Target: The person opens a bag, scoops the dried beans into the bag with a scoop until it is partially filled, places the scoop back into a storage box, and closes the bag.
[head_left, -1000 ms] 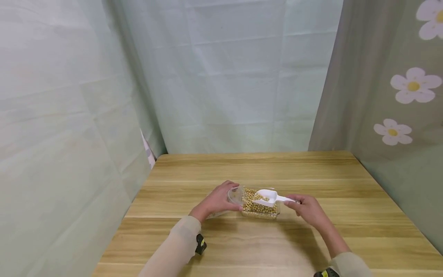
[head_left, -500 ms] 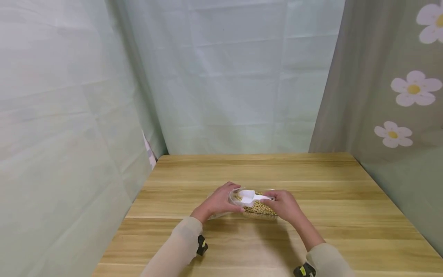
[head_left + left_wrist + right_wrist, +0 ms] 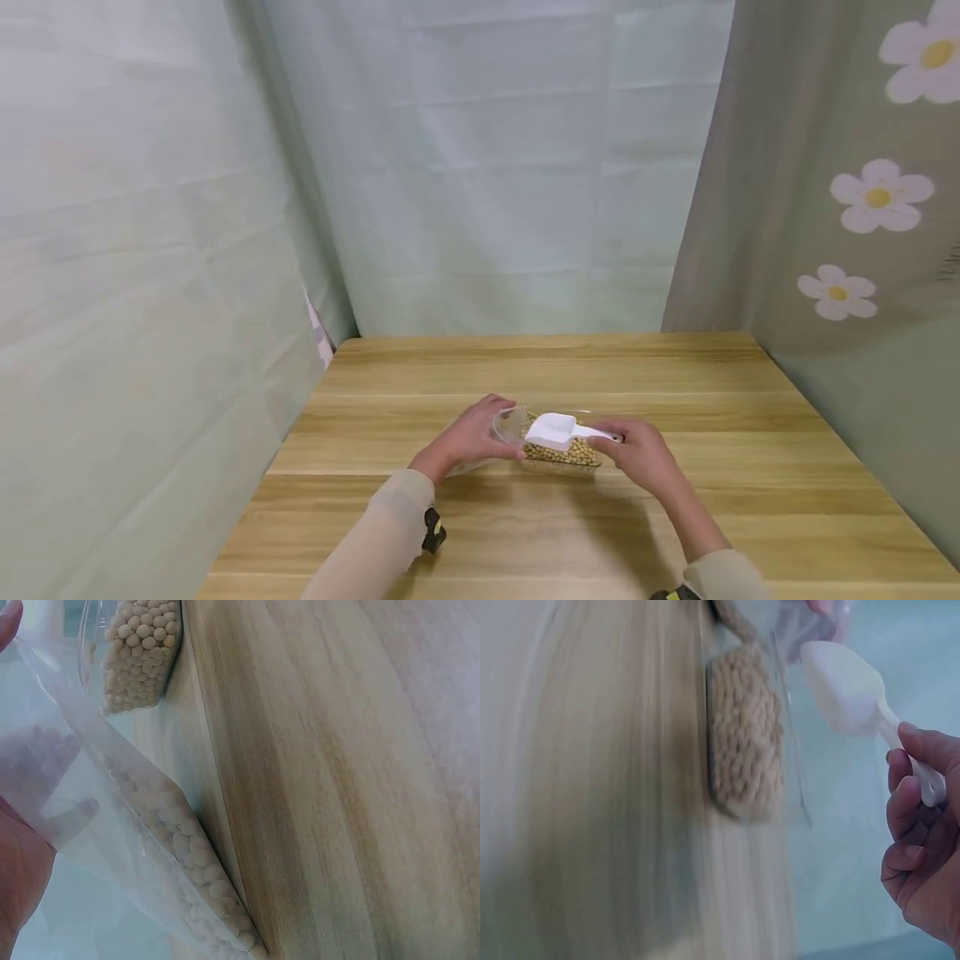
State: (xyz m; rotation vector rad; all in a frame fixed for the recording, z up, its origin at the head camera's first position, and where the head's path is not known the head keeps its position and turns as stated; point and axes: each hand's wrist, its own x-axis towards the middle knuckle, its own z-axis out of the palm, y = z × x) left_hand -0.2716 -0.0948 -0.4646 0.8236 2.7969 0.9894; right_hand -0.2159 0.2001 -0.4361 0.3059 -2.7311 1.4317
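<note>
My left hand (image 3: 476, 433) grips a clear plastic bag (image 3: 90, 780) by its mouth, which is spread wide beside the container. Yellowish soybeans (image 3: 199, 862) fill the bag's lower part. My right hand (image 3: 639, 454) pinches the handle of a white plastic scoop (image 3: 553, 431), held above a clear rectangular container (image 3: 558, 472) of soybeans. No beans show in the scoop. In the right wrist view, the container of soybeans (image 3: 746, 735) is blurred, with the scoop (image 3: 844, 682) apart from it.
Everything stands on a wooden table (image 3: 540, 367). Pale curtains (image 3: 487, 167) hang behind and to the left. A curtain with white flowers (image 3: 881, 196) hangs on the right.
My right hand carried the scoop with soybeans left to the bag's mouth, then back right over the container. The beans seen in the scoop earlier no longer show. My left hand stays nearly still.
</note>
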